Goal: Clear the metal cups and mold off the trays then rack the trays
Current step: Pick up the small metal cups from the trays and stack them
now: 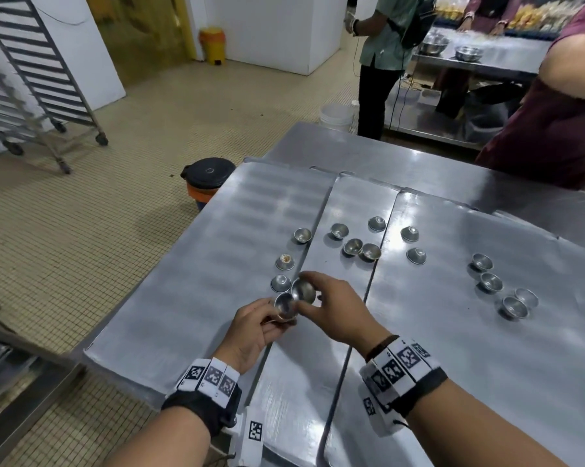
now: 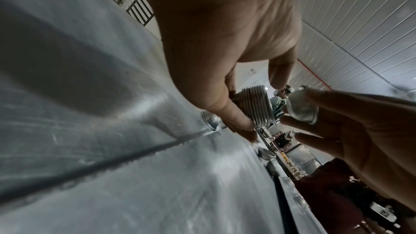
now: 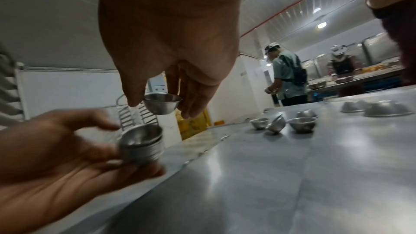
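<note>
Left hand [image 1: 250, 326] holds a stack of nested metal cups [image 3: 141, 144], fingers curled under and around it, above the seam between the left tray [image 1: 190, 264] and the middle tray [image 1: 351, 210]. Right hand [image 1: 334, 310] pinches a single cup [image 1: 303, 290] by the rim between thumb and fingers, just beside the top of the stack; in the right wrist view that cup [image 3: 162, 103] sits a little above the stack, not yet in it.

Loose cups are scattered across the trays: three on the left tray near the hands, one of them with brown residue [image 1: 285, 261]; four on the middle tray [image 1: 353, 246], two of these touching; two upside down [image 1: 416, 255] on the right tray [image 1: 486, 348] near its left edge; four more in a cluster [image 1: 515, 306] further right.

Wheeled tray rack [image 1: 31, 79] stands on the tiled floor, well apart, left. Black-lidded bin [image 1: 208, 173] sits beside the table's far left corner. Other people stand at a far counter.
</note>
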A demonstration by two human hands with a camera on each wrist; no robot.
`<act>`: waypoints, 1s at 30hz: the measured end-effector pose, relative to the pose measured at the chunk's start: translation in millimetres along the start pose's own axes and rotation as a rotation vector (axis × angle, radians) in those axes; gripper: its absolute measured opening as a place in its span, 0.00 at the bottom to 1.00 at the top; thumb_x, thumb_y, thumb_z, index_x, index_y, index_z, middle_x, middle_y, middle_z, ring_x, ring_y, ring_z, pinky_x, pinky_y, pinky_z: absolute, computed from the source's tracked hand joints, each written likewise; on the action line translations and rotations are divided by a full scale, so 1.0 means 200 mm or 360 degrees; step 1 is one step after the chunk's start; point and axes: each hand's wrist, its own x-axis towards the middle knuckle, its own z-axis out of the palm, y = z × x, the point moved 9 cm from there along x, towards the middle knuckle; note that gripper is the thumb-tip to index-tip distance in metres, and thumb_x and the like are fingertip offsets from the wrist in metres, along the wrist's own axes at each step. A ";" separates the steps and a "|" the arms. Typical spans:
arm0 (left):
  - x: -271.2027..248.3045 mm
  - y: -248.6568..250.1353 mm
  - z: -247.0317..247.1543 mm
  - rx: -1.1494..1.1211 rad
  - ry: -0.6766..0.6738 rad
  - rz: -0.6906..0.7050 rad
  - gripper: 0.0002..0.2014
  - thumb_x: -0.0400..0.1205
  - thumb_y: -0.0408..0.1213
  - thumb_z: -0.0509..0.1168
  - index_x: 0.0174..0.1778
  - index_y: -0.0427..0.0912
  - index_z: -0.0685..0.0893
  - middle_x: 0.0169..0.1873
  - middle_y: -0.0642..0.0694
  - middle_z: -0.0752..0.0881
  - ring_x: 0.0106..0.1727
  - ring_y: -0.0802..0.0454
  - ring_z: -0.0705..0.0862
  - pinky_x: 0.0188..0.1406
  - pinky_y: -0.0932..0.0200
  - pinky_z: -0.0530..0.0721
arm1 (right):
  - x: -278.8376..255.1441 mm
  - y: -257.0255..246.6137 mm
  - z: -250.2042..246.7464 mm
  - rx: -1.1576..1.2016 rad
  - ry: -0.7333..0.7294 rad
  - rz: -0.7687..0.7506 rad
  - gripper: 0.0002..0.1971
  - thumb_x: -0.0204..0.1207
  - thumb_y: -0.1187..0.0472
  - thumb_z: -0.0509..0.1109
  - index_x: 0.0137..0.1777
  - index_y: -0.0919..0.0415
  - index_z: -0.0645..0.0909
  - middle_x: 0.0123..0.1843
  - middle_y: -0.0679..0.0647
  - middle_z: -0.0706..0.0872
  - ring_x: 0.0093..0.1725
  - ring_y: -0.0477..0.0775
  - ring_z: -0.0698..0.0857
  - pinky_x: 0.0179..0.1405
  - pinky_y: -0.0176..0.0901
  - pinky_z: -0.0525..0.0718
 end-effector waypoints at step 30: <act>-0.02 0.07 -0.22 -0.0010 0.0200 -0.0067 0.08 0.83 0.25 0.67 0.56 0.26 0.86 0.44 0.31 0.92 0.49 0.36 0.94 0.42 0.60 0.91 | 0.37 0.19 0.20 -0.0600 -0.0376 0.0351 0.22 0.79 0.44 0.67 0.69 0.52 0.81 0.66 0.56 0.87 0.63 0.59 0.85 0.59 0.51 0.84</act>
